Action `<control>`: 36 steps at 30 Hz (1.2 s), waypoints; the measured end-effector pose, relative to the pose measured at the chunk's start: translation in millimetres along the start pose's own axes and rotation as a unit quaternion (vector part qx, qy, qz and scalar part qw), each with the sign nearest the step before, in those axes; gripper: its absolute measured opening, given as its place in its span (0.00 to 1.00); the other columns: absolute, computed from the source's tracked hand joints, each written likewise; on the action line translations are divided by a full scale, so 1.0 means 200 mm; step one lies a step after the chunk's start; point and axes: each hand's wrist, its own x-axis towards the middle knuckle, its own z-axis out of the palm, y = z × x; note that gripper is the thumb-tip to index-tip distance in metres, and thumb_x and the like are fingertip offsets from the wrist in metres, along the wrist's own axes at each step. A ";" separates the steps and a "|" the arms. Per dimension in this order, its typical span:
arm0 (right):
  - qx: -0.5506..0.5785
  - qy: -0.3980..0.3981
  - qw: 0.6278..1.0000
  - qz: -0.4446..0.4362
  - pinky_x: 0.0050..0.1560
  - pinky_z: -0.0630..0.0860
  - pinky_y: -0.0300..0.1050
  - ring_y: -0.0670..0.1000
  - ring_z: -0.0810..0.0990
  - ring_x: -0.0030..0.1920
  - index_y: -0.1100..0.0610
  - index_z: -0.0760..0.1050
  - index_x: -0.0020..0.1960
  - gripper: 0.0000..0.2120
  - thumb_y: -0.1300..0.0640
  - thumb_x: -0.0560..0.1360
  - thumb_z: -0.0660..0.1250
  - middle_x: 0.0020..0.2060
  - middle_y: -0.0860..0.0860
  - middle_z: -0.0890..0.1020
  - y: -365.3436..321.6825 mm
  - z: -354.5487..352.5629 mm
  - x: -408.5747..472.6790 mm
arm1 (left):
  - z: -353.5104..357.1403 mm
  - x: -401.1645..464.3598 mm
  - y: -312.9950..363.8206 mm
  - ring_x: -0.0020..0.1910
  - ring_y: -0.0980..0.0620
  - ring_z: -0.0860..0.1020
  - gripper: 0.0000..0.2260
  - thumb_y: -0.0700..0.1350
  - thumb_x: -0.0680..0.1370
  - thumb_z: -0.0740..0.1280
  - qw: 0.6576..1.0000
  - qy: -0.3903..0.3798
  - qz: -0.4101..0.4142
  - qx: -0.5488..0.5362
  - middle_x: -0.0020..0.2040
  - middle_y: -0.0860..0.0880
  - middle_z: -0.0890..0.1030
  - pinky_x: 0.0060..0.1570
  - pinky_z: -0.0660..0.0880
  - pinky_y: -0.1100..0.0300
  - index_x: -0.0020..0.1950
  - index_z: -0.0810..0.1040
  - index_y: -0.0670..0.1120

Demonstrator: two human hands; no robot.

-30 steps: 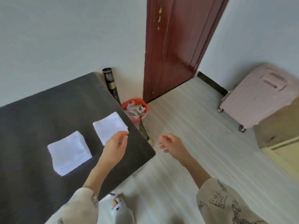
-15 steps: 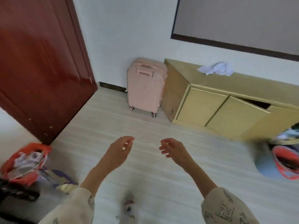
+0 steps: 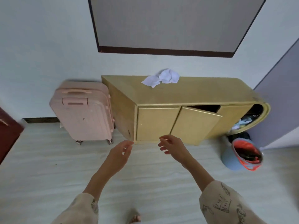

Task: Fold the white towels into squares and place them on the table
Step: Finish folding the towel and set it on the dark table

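Crumpled white towels [image 3: 162,77] lie in a small heap on top of a low yellow cabinet [image 3: 191,92] against the far wall. My left hand [image 3: 120,152] and my right hand [image 3: 174,146] hang in the air in front of me above the floor, well short of the cabinet. Both hold nothing and their fingers are loosely curled. The dark table and its folded towels are out of view.
A pink suitcase [image 3: 84,110] stands left of the cabinet. One cabinet door [image 3: 194,125] is ajar. A blue and orange bag [image 3: 241,154] lies on the floor at the right, beside a grey panel [image 3: 281,101]. A dark red door [image 3: 7,131] edges the left.
My view has swung from the dark table with two folded towels, past the red door, to face the yellow cabinet. The cabinet is now nearer and centred. Both hands stay empty.
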 end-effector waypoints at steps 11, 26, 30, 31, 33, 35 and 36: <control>0.009 0.017 0.999 0.050 0.46 0.76 0.45 0.50 0.80 0.44 0.58 0.74 0.56 0.09 0.57 0.79 0.60 0.45 0.53 0.82 -0.01 -0.56 1.06 | 0.29 1.15 0.21 0.51 0.56 0.75 0.13 0.45 0.81 0.57 0.995 -0.095 -0.006 0.020 0.56 0.52 0.77 0.50 0.67 0.68 0.63 0.74 0.47; -0.018 -0.050 0.992 0.119 0.46 0.75 0.46 0.51 0.78 0.44 0.59 0.75 0.56 0.10 0.58 0.78 0.59 0.46 0.54 0.81 0.04 -1.08 2.40 | 0.66 2.31 0.33 0.46 0.56 0.75 0.08 0.42 0.79 0.61 0.989 -0.057 -0.133 -0.007 0.50 0.53 0.77 0.41 0.68 0.76 0.57 0.75 0.47; -0.114 -0.055 0.985 0.117 0.59 0.70 0.46 0.54 0.77 0.56 0.59 0.74 0.61 0.14 0.56 0.78 0.60 0.55 0.55 0.80 0.10 -1.07 2.68 | 0.69 2.60 0.21 0.54 0.52 0.74 0.13 0.38 0.79 0.58 0.982 -0.076 -0.171 0.039 0.60 0.46 0.75 0.53 0.67 0.66 0.63 0.73 0.42; -0.151 -0.060 0.981 0.111 0.60 0.68 0.44 0.54 0.76 0.59 0.59 0.72 0.64 0.16 0.56 0.79 0.60 0.58 0.55 0.78 0.12 -1.06 2.75 | 0.69 2.68 0.17 0.57 0.51 0.73 0.15 0.37 0.79 0.57 0.979 -0.080 -0.178 0.055 0.63 0.45 0.74 0.57 0.67 0.64 0.65 0.72 0.42; -0.238 -0.080 0.964 0.085 0.65 0.65 0.44 0.55 0.70 0.66 0.58 0.66 0.69 0.20 0.54 0.79 0.59 0.66 0.55 0.73 0.15 -1.03 2.87 | 0.70 2.85 0.12 0.63 0.48 0.70 0.17 0.35 0.78 0.56 0.975 -0.099 -0.169 0.104 0.65 0.45 0.71 0.61 0.67 0.59 0.66 0.70 0.44; -0.327 -0.113 0.936 0.060 0.70 0.60 0.47 0.55 0.61 0.72 0.56 0.60 0.73 0.24 0.52 0.79 0.59 0.72 0.55 0.64 0.19 -0.99 2.97 | 0.71 3.02 0.08 0.62 0.47 0.70 0.20 0.34 0.76 0.57 0.971 -0.130 -0.119 0.163 0.65 0.46 0.69 0.60 0.69 0.57 0.67 0.69 0.46; -0.363 -0.129 0.921 0.055 0.72 0.57 0.49 0.55 0.57 0.74 0.54 0.56 0.75 0.26 0.51 0.79 0.59 0.75 0.55 0.59 0.21 -0.97 3.02 | 0.72 3.10 0.08 0.61 0.47 0.70 0.21 0.33 0.75 0.57 0.967 -0.140 -0.092 0.192 0.65 0.47 0.69 0.59 0.69 0.56 0.67 0.69 0.46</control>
